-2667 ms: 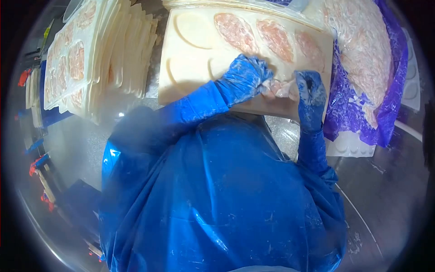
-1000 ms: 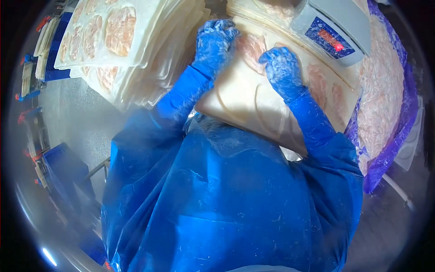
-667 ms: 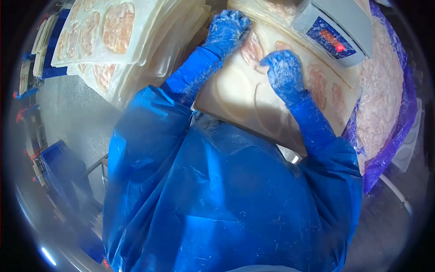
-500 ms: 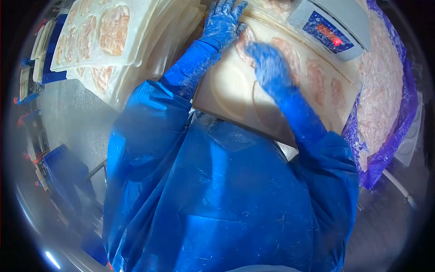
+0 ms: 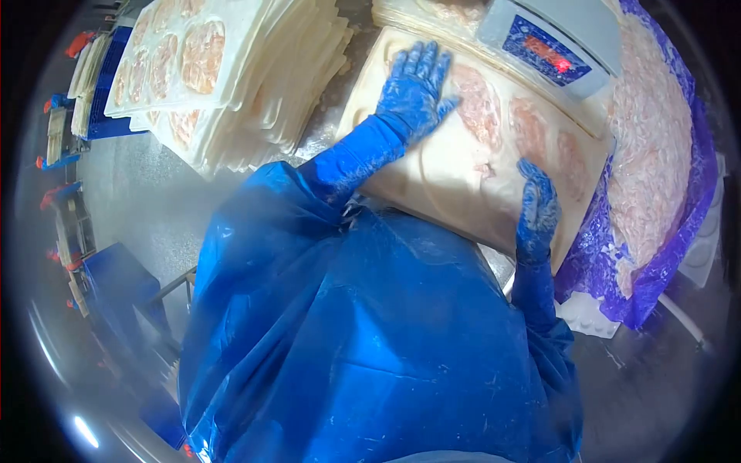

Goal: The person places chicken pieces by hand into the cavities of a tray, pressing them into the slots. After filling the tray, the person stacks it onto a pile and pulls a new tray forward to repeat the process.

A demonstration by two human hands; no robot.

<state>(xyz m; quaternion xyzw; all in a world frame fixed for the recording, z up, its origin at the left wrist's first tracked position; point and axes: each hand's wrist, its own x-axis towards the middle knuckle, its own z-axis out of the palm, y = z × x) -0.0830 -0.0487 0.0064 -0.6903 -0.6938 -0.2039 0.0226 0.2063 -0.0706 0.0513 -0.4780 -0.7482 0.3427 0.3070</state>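
My left hand [image 5: 417, 91], in a wet blue glove, lies flat with its fingers apart on the far left part of a pale sheet with oval recesses [image 5: 417, 181]. What is beneath the palm is hidden. My right hand [image 5: 538, 208], gloved the same way, is over the near right part of the sheet, fingers stretched forward and slightly bent, holding nothing that I can see. Between and beyond my hands lie flat pieces of pale pink raw meat [image 5: 476, 108], and a small meat scrap [image 5: 485, 169] sits near the middle.
A tall stack of pale sheets [image 5: 270, 85] with meat in their ovals stands at the left. Behind the sheet is a scale [image 5: 544, 50] with a red display. To the right, a large heap of raw meat [image 5: 648, 154] rests on purple plastic [image 5: 698, 224].
My left hand has moved right and nearer onto the sheet, over where a meat piece lay. My right hand has drawn back toward me and to the right, off the meat.
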